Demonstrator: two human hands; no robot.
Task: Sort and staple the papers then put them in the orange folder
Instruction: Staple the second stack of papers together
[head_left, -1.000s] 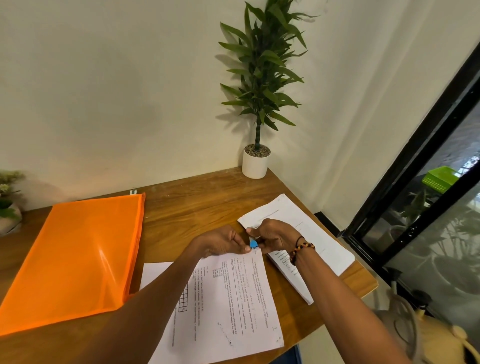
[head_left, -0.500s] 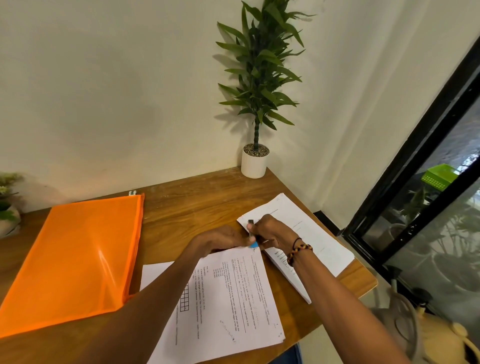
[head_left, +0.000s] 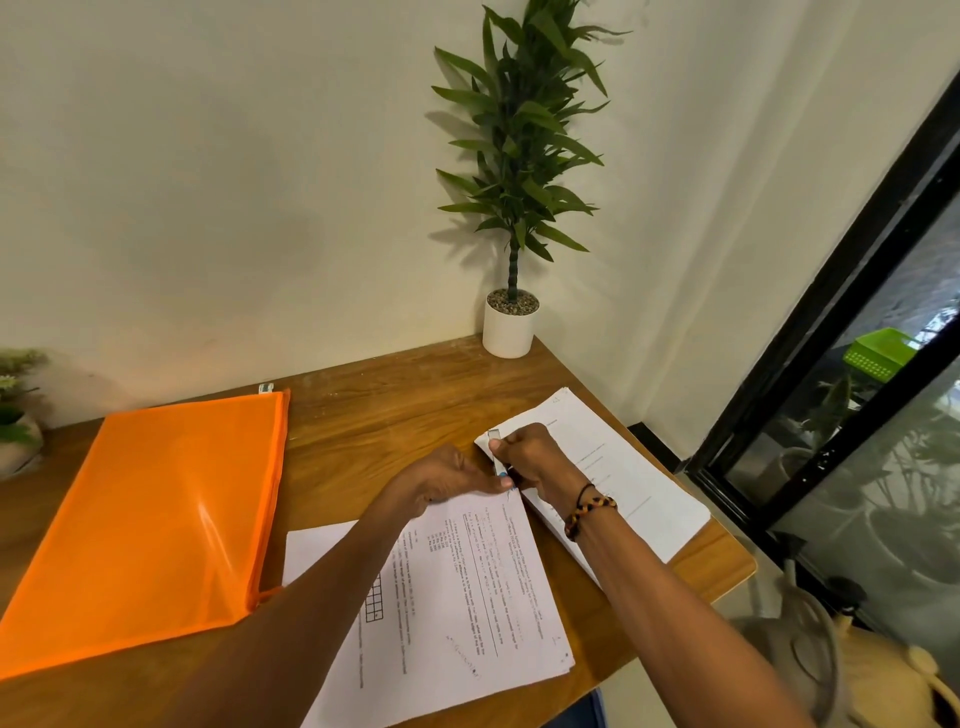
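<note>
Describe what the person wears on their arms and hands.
Both forearms are bare, with no sleeves in view. The right hand has a beaded bracelet of black, orange and yellow at the wrist, beside a thin black cord. The left hand wears nothing.

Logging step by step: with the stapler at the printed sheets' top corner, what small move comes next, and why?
Probably press the stapler down. The right hand grips it at the top corner of the printed papers, the left hand holds that corner, and the orange folder lies apart, so stapling comes first.

folder (head_left: 140, 514) left of papers (head_left: 457, 603), plant (head_left: 511, 322) behind
</note>
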